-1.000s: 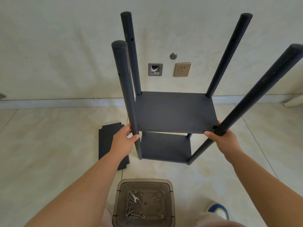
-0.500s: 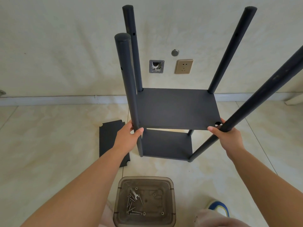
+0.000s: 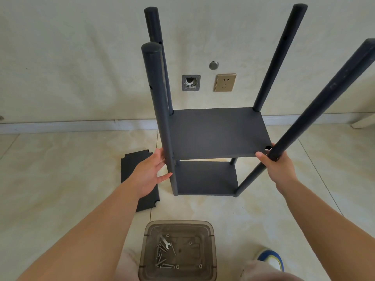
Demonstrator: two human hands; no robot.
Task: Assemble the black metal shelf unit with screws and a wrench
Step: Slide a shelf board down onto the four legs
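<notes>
The right hand [image 3: 279, 169] has its grip curled around the near right post [image 3: 316, 110] just beside the corner of the upper shelf panel [image 3: 219, 132]. The left hand [image 3: 149, 175] has a wide grip, fingers straight and spread against the near left post [image 3: 160, 118]; half a second ago its fingers were wrapped round that post. The shelf unit [image 3: 205, 177] stands upright on the tiled floor [image 3: 60, 169], its lower panel near floor level and four posts rising above the upper panel. At the near right corner the panel's notch shows as a dark gap beside the post, much as before. A loose black panel [image 3: 134, 165] lies flat on the floor behind the left hand. Nearer the person, a translucent brown bin [image 3: 211, 232] holds screws [image 3: 162, 258] and a small wrench [image 3: 165, 242]. No readable writing or brand shows anywhere.
</notes>
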